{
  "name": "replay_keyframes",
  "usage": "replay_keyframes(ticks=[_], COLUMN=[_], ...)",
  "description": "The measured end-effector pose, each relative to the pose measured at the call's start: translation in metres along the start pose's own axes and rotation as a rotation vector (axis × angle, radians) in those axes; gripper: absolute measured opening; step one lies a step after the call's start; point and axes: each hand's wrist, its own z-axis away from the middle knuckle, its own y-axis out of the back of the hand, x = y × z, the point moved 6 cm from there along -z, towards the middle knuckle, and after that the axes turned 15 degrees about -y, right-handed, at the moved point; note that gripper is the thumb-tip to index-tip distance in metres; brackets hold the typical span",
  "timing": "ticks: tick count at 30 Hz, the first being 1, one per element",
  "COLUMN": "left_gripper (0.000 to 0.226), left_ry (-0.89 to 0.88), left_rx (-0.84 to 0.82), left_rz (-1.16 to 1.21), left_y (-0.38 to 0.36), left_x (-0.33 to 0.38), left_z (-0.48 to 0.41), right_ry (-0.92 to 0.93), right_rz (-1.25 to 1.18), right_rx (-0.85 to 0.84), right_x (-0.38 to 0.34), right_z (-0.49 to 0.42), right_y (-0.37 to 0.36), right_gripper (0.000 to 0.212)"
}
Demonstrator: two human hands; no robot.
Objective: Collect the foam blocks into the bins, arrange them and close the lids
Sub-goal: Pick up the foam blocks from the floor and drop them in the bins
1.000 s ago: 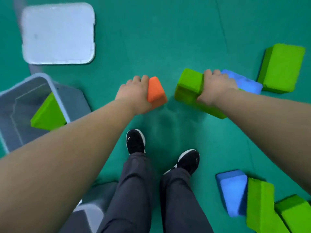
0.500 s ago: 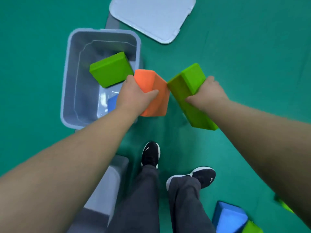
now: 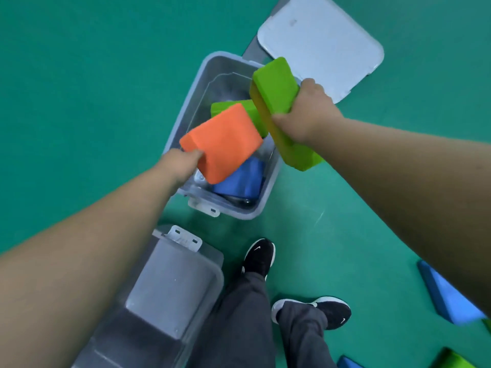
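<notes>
Floor (image 3: 79, 75): L hand (image 3: 180, 163), block (image 3: 223, 142) over bin (image 3: 186, 112)

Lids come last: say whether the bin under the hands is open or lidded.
Open. A blue block shows inside the bin; a lid lies flat beyond it.

We're looking down at a wide green floor (image 3: 79, 75), matte and one colour all over, so this reads as an indoor play or activity room, perhaps a gym. Chunky foam shapes back that up: an orange block (image 3: 223, 144), a long green block (image 3: 276, 83), and a blue block (image 3: 446, 301) lying off to our right. A clear storage bin (image 3: 183, 123), a second bin (image 3: 172, 288) and a grey lid (image 3: 318, 43) sit straight on the floor, and there we stand in black sneakers (image 3: 260, 256).
</notes>
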Motion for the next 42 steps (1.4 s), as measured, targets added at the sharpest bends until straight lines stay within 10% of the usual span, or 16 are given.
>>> replay_keyframes(ticks=[8, 22, 42], left_gripper=[0.025, 0.023, 0.026], left_ry=[0.048, -0.128, -0.44], left_rx=[-0.286, -0.489, -0.813], left_rz=[-0.028, -0.147, -0.638], left_y=[-0.043, -0.133, -0.419], left_x=[-0.06, -0.007, 0.213], left_z=[0.005, -0.004, 0.121], right_ry=[0.146, -0.017, -0.578], right_rz=[0.309, 0.39, -0.149], right_rx=[-0.205, -0.258, -0.145], right_x=[-0.03, 0.066, 0.458], right_z=[0.027, 0.006, 0.057], right_y=[-0.093, -0.096, -0.016], right_gripper=[0.026, 0.035, 0.048])
